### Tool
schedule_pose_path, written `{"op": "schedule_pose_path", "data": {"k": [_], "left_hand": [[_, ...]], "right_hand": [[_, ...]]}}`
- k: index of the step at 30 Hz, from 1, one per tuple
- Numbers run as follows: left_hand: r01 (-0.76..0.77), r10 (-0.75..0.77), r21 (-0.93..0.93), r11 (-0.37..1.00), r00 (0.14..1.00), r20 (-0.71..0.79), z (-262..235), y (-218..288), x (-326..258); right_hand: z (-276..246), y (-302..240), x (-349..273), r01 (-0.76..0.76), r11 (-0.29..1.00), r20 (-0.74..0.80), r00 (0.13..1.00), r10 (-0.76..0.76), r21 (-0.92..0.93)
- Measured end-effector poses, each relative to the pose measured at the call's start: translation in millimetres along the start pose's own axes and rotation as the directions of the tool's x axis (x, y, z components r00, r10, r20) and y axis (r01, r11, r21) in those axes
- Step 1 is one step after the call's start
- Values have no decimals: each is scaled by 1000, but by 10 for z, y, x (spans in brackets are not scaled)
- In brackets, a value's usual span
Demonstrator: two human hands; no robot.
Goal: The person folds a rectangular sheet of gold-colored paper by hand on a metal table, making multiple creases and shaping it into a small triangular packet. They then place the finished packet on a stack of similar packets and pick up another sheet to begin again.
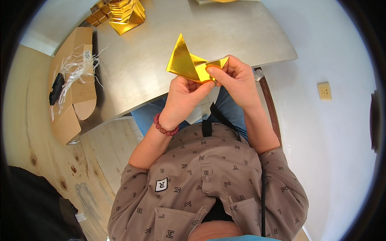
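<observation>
A sheet of shiny gold foil paper [179, 60], partly folded, is held up between my two hands above the near edge of the metal table. One pointed flap stands up at its left, and a smaller folded part lies at its right. My left hand [185, 91] grips the lower edge, thumb in front and fingers mostly hidden behind the paper. With the thumb pressed on its front face, my right hand [234, 78] pinches the folded right part. A beaded bracelet [164, 126] circles my left wrist.
Stacks of folded gold paper pieces [122, 14] stand at the table's far left. A cardboard box piece [82, 94] with white plastic strips [74, 72] and a black object [56, 89] lies at the left edge. More paper [225, 1] shows at the far edge. The metal tabletop [225, 36] ends beside a white wall.
</observation>
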State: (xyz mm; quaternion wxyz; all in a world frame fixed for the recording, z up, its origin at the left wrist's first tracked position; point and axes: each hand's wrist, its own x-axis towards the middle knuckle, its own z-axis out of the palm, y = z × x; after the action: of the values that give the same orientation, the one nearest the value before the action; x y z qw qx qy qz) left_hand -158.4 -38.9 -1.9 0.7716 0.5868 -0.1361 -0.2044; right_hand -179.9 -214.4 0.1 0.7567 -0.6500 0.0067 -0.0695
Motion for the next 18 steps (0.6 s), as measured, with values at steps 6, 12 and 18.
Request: {"op": "schedule_pose_path", "data": {"k": [6,12,18], "left_hand": [[146,-139,-118,982,988,64,-94,17,-49],[16,-16,-4,1000,1000,18,-57,-45,-71],[14,-14,-16,1000,1000,15,-41,-85,-80]], "right_hand": [[-59,-45,14,39,997,47,998,-42,59],[-115,-28,35,15,1000,55,998,-16,14],[-124,-20,48,-28,999,57,998,27,33]]}}
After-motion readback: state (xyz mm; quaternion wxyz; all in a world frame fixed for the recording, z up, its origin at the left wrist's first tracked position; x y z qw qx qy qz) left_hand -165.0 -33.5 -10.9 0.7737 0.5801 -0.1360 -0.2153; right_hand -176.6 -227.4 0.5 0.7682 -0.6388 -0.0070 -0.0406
